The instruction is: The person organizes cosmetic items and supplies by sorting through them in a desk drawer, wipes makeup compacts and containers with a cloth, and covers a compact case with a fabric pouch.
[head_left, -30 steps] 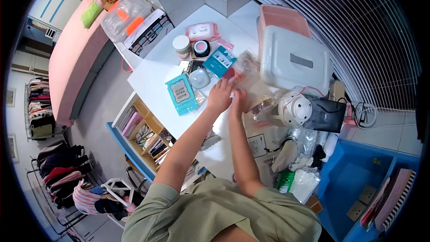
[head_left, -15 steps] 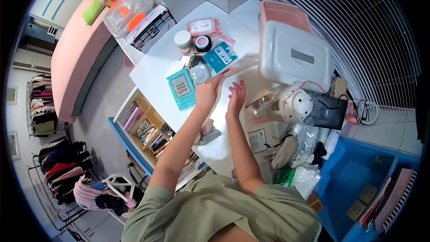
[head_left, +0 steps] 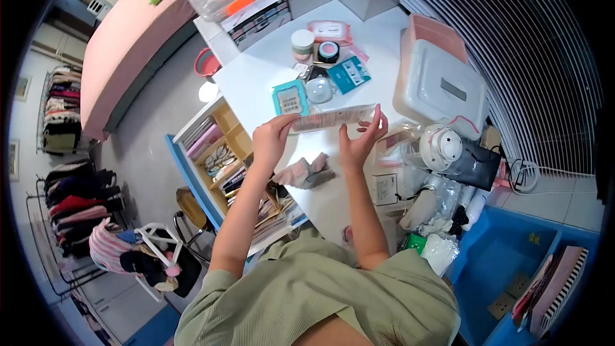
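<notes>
A: What's the biggest thing there?
B: The white bench (head_left: 256, 78), across the centre of the frame.
A: And on it?
B: A white-lidded bin (head_left: 430, 90), at right of centre, with the pink bin (head_left: 437, 34) just behind, higher up.
A: The hands?
B: Both are mid-frame. The left hand (head_left: 271, 141) has its grip closed, thumb against fingers, on one end of the packet. The right hand (head_left: 363, 140) has its grip wide, thumb parted from fingers; its fingertips meet the other end, but I can't tell how firmly.
A: So where's the packet (head_left: 333, 118)?
B: Stretched between them at the centre, clear and long.
A: Anything smaller?
B: A crumpled cloth (head_left: 306, 173) below it, the teal box (head_left: 290, 97) above its left end, then a white jar (head_left: 302, 45) and a black jar (head_left: 328, 52), upper centre.
</notes>
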Motion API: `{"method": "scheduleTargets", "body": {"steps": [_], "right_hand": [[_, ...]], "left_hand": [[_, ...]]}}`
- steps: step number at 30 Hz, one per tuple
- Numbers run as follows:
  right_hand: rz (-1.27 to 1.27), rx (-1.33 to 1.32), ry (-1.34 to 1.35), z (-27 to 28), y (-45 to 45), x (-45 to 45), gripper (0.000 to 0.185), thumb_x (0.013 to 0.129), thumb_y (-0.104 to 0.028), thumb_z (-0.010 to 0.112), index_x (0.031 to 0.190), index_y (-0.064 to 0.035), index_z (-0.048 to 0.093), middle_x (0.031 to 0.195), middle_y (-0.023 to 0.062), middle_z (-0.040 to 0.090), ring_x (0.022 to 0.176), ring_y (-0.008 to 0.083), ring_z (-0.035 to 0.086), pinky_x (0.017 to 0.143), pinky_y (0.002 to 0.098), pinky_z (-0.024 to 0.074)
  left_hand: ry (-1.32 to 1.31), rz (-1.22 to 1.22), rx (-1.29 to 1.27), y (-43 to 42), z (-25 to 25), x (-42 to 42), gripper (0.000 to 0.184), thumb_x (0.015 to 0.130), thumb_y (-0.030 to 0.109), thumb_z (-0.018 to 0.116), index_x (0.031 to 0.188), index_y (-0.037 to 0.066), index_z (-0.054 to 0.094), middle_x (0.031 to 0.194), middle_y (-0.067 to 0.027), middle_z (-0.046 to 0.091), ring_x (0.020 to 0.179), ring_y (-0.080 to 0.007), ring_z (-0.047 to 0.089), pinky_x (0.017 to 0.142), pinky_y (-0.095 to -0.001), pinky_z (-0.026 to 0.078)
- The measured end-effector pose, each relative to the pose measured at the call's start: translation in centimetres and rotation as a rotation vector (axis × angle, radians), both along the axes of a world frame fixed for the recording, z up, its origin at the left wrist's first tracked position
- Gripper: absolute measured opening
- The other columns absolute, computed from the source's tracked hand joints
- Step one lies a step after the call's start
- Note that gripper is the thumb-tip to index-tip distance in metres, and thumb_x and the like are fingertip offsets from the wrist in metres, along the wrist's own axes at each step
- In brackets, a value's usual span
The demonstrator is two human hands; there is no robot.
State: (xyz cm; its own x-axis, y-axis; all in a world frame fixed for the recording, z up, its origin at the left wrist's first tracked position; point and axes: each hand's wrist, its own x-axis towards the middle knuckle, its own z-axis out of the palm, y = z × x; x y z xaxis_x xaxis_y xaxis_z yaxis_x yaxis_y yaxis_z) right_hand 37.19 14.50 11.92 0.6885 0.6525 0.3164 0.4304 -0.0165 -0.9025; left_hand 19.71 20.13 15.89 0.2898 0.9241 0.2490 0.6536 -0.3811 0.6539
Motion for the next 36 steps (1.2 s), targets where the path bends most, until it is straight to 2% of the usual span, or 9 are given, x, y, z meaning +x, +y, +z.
{"method": "scheduleTargets", "body": {"steps": [3, 4, 7, 8, 12, 19, 25, 35, 36], "right_hand": [[0.143, -0.017, -0.313, 1.4, -0.6, -0.7, 0.081, 0.063, -0.006, 0.069, 0.135, -0.0105, 0.032, 0.128, 0.0173, 0.030, 0.088, 0.0245, 0.049, 0.077, 0.0329, 0.0416], [0.173, 0.012, -0.381, 2.1, -0.6, -1.1, 0.069, 0.061, -0.009, 0.071, 0.125, -0.0127, 0.047, 0.119, 0.0138, 0.043, 0.090, 0.0260, 0.050, 0.080, 0.0336, 0.0423], [0.530, -0.062, -0.528, 1.8, -0.8, -1.8, 0.048, 0.061, -0.010, 0.071, 0.108, -0.0143, 0.061, 0.101, 0.0062, 0.056, 0.090, 0.0250, 0.051, 0.081, 0.0338, 0.0427], [0.568, -0.043, -0.470, 1.9, -0.9, -2.7, 0.027, 0.062, -0.011, 0.070, 0.089, -0.0138, 0.067, 0.085, 0.0001, 0.060, 0.087, 0.0224, 0.051, 0.080, 0.0341, 0.0429], [0.831, -0.070, -0.522, 2.1, -2.2, -5.9, 0.017, 0.065, -0.010, 0.068, 0.082, -0.0147, 0.067, 0.077, -0.0004, 0.058, 0.080, 0.0200, 0.052, 0.073, 0.0326, 0.0447], [0.981, -0.106, -0.554, 1.3, -6.1, -12.0, 0.013, 0.070, -0.011, 0.065, 0.083, -0.0122, 0.064, 0.081, 0.0008, 0.060, 0.081, 0.0201, 0.056, 0.071, 0.0325, 0.0463], [1.122, -0.209, -0.599, -0.7, -10.2, -14.9, 0.010, 0.074, -0.014, 0.062, 0.084, -0.0111, 0.062, 0.081, 0.0047, 0.062, 0.079, 0.0245, 0.059, 0.071, 0.0350, 0.0453], [0.995, -0.306, -0.786, -6.6, -15.5, -15.0, 0.010, 0.075, -0.017, 0.061, 0.084, -0.0131, 0.061, 0.078, 0.0019, 0.062, 0.075, 0.0216, 0.058, 0.068, 0.0345, 0.0431], [0.985, -0.304, -0.829, -6.9, -15.7, -15.1, 0.011, 0.076, -0.016, 0.060, 0.086, -0.0136, 0.060, 0.076, 0.0019, 0.061, 0.075, 0.0218, 0.058, 0.065, 0.0350, 0.0446]], "left_hand": [[0.050, 0.027, -0.063, -1.7, 0.4, -4.6, 0.015, 0.082, 0.013, 0.056, 0.092, 0.012, 0.067, 0.089, -0.0076, 0.065, 0.074, -0.0264, 0.063, 0.065, -0.0312, 0.050], [0.034, 0.064, -0.111, -2.4, 0.2, -6.0, 0.015, 0.082, 0.014, 0.056, 0.092, 0.012, 0.067, 0.087, -0.0078, 0.065, 0.073, -0.0266, 0.063, 0.064, -0.0314, 0.050], [0.083, 0.132, -0.125, -4.9, -0.5, -10.0, 0.014, 0.080, 0.015, 0.058, 0.089, 0.012, 0.068, 0.084, -0.0086, 0.066, 0.069, -0.0271, 0.063, 0.062, -0.0317, 0.050], [0.085, 0.143, -0.108, -5.8, -0.7, -11.2, 0.014, 0.080, 0.015, 0.059, 0.090, 0.011, 0.068, 0.084, -0.0086, 0.066, 0.070, -0.0268, 0.063, 0.062, -0.0316, 0.050], [0.017, 0.201, -0.029, -9.1, -1.9, -15.4, 0.013, 0.080, 0.015, 0.059, 0.090, 0.011, 0.068, 0.083, -0.0085, 0.066, 0.070, -0.0255, 0.064, 0.061, -0.0311, 0.049], [-0.046, 0.321, -0.177, -15.8, -2.7, -21.3, 0.014, 0.080, 0.016, 0.061, 0.092, 0.013, 0.068, 0.083, -0.0076, 0.066, 0.069, -0.0243, 0.064, 0.059, -0.0298, 0.049], [-0.039, 0.269, -0.179, -21.2, -5.4, -25.0, 0.014, 0.082, 0.016, 0.059, 0.092, 0.015, 0.067, 0.083, -0.0073, 0.065, 0.070, -0.0259, 0.063, 0.058, -0.0318, 0.049], [0.003, 0.117, -0.370, -26.2, -11.0, -24.3, 0.017, 0.081, 0.018, 0.059, 0.096, 0.012, 0.066, 0.085, -0.0112, 0.064, 0.074, -0.0283, 0.062, 0.063, -0.0356, 0.048], [-0.025, 0.078, -0.302, -26.3, -11.5, -24.2, 0.017, 0.082, 0.017, 0.058, 0.096, 0.010, 0.063, 0.089, -0.0114, 0.064, 0.076, -0.0289, 0.062, 0.064, -0.0352, 0.048]]}}
